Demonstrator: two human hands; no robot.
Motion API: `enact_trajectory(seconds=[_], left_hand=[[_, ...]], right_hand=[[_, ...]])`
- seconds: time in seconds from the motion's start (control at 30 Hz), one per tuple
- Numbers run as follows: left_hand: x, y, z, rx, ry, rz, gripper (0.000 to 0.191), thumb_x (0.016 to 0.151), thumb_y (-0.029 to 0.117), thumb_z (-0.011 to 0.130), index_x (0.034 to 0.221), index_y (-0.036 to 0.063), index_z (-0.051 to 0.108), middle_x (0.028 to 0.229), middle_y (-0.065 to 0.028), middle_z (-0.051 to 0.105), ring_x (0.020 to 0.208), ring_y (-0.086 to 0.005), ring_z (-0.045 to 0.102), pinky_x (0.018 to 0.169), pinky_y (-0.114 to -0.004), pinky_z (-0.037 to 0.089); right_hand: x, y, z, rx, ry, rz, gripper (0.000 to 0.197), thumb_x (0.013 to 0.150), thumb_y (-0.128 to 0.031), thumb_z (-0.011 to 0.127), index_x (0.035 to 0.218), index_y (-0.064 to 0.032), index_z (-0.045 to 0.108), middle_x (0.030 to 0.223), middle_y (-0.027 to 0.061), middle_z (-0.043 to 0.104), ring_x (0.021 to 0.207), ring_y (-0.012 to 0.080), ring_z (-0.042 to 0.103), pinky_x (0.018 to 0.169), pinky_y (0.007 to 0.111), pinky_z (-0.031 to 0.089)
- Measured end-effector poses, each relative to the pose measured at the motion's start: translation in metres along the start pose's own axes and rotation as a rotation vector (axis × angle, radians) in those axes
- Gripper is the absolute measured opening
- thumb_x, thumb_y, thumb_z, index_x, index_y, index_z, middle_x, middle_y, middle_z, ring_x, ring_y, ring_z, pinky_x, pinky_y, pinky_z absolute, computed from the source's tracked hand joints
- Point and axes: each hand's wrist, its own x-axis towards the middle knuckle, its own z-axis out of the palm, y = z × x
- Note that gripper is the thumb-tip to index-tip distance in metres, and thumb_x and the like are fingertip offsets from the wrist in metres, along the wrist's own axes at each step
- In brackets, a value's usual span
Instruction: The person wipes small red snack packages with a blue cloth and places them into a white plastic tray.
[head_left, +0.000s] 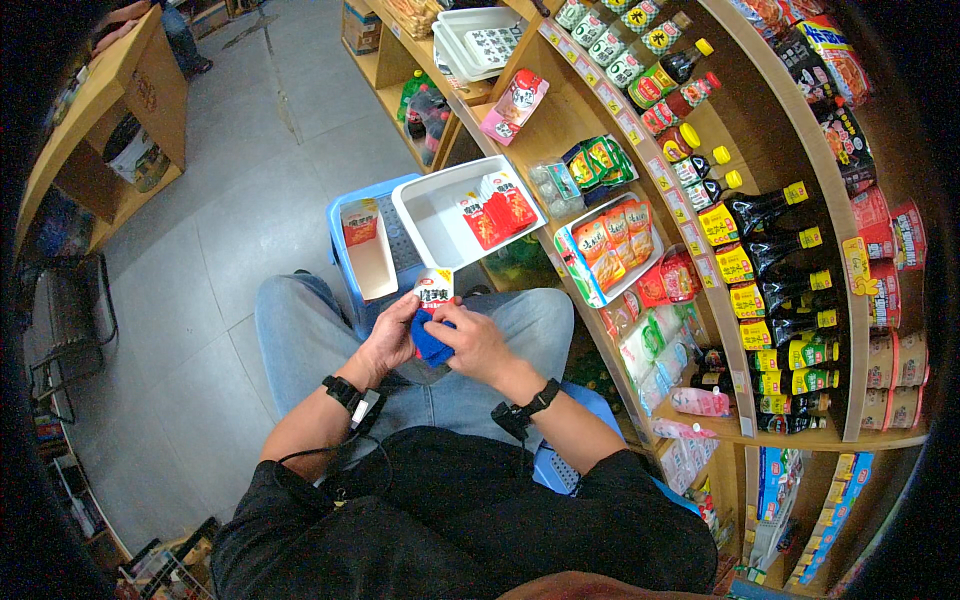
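Note:
Between my knees, my left hand (391, 330) grips a small white and red snack packet (433, 288) by its left side. My right hand (474, 339) pinches a blue cloth (430, 337) against the packet's lower part. Just beyond my hands, a white plastic bin (431, 217) with several red and white snack packets (496, 210) rests tilted, partly over a blue plastic stool (342, 225). On that stool stands a narrow white tray (375, 270) with a red packet (360, 227) at its far end.
Wooden shelves (720, 292) with bottles, pouches and a tray of orange packets (615, 244) curve along my right. A wooden counter (161, 97) stands at the far left, a dark chair (71, 322) below it. Another person's leg (178, 37) shows behind the counter.

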Motion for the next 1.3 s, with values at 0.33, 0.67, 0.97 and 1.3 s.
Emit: enact_trajectory(seconds=[0.33, 0.67, 0.97, 1.3], left_hand=[[0.005, -0.001, -0.017, 0.045, 0.033, -0.041, 0.051, 0.109, 0.032, 0.042, 0.151, 0.0031, 0.035, 0.140, -0.0203, 0.055, 0.130, -0.0337, 0.057, 0.110, -0.053, 0.047], [-0.007, -0.001, 0.006, 0.060, 0.056, -0.087, 0.045, 0.110, 0.030, 0.042, 0.152, 0.0145, 0.036, 0.143, -0.0116, 0.053, 0.131, -0.0294, 0.055, 0.109, -0.054, 0.048], [-0.002, 0.006, 0.005, 0.057, -0.057, 0.079, 0.053, 0.107, 0.020, 0.045, 0.156, 0.0086, 0.028, 0.154, -0.0221, 0.044, 0.136, -0.0352, 0.051, 0.113, -0.050, 0.045], [-0.003, 0.009, 0.005, 0.022, -0.060, 0.108, 0.052, 0.107, 0.017, 0.047, 0.155, 0.0091, 0.029, 0.152, -0.0226, 0.045, 0.137, -0.0342, 0.050, 0.112, -0.053, 0.047]], right_hand=[[-0.002, 0.000, -0.001, 0.003, 0.131, 0.022, 0.032, 0.069, -0.010, 0.075, 0.100, -0.0080, 0.070, 0.100, 0.0079, 0.062, 0.087, 0.0296, 0.068, 0.074, 0.041, 0.056], [0.000, 0.002, -0.008, 0.020, 0.154, 0.181, 0.038, 0.068, -0.007, 0.077, 0.106, -0.0055, 0.070, 0.102, 0.0102, 0.062, 0.090, 0.0327, 0.068, 0.077, 0.043, 0.056], [-0.006, -0.002, 0.005, 0.003, 0.079, 0.009, 0.038, 0.069, -0.008, 0.074, 0.106, -0.0094, 0.070, 0.103, 0.0098, 0.063, 0.088, 0.0316, 0.068, 0.076, 0.042, 0.056], [-0.011, 0.005, -0.009, 0.096, 0.218, 0.267, 0.040, 0.069, -0.002, 0.076, 0.108, -0.0042, 0.068, 0.105, 0.0115, 0.063, 0.095, 0.0339, 0.067, 0.081, 0.043, 0.056]])
